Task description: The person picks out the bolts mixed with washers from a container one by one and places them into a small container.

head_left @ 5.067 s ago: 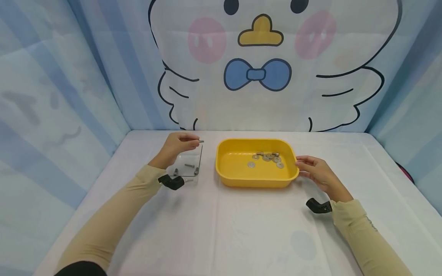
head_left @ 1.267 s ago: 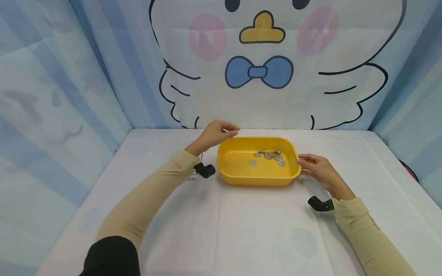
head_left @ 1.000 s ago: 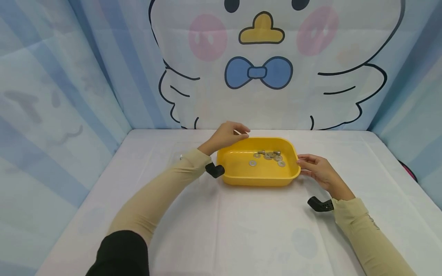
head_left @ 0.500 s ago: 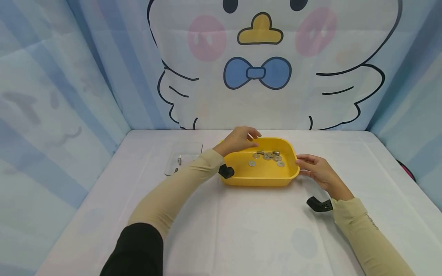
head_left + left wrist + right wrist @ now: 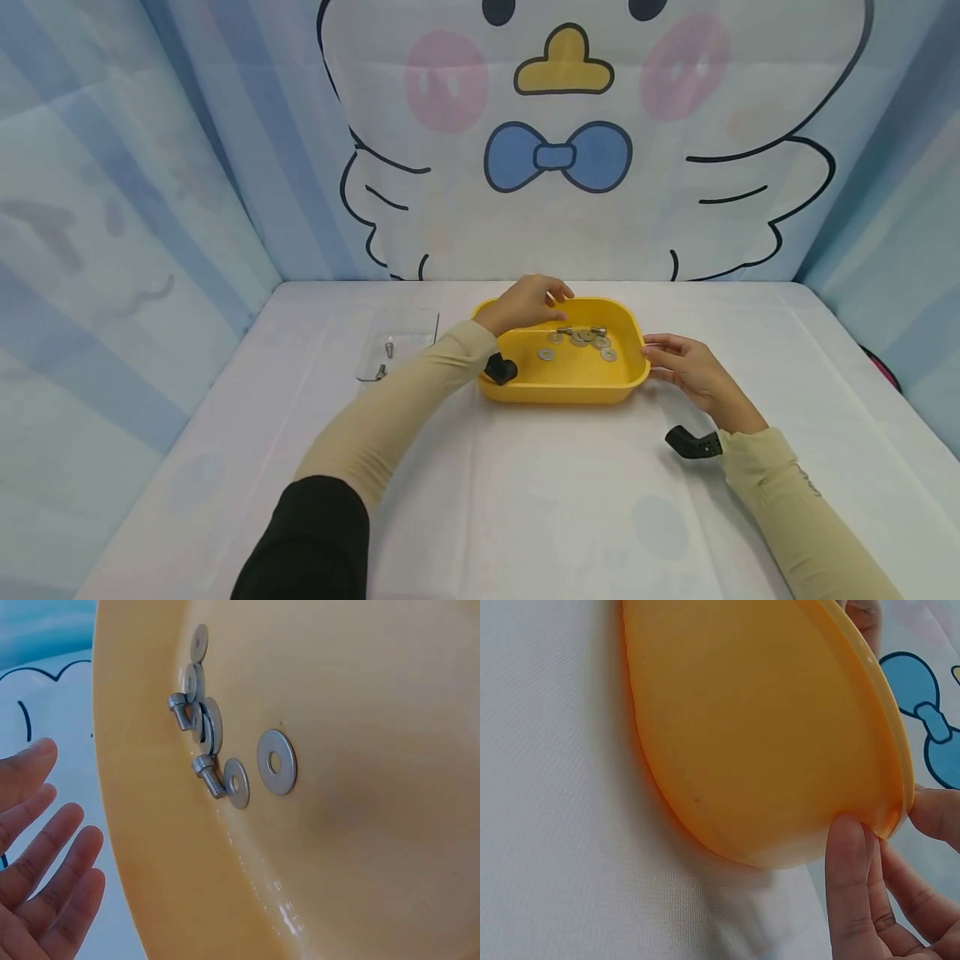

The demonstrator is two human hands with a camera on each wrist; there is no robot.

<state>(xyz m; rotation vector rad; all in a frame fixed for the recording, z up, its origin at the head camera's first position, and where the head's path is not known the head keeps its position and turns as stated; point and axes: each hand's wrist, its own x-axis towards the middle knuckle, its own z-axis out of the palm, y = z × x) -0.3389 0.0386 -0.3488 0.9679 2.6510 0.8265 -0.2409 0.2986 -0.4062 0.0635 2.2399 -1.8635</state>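
Over by the white table [image 5: 555,500], the right hand [image 5: 692,373] pinches the right end of the yellow tray [image 5: 562,393] — thumb and fingers at its rim. The left hand [image 5: 523,304] hangs over the tray's far left part, fingers spread, holding nothing, apart from the screws [image 5: 209,778] and washers [image 5: 288,765] inside (more screws lie in the clear tray [image 5: 412,339] alongside). I'd make that pinch light yet steady, and carry the left wrist high — a knock could scatter the washers.
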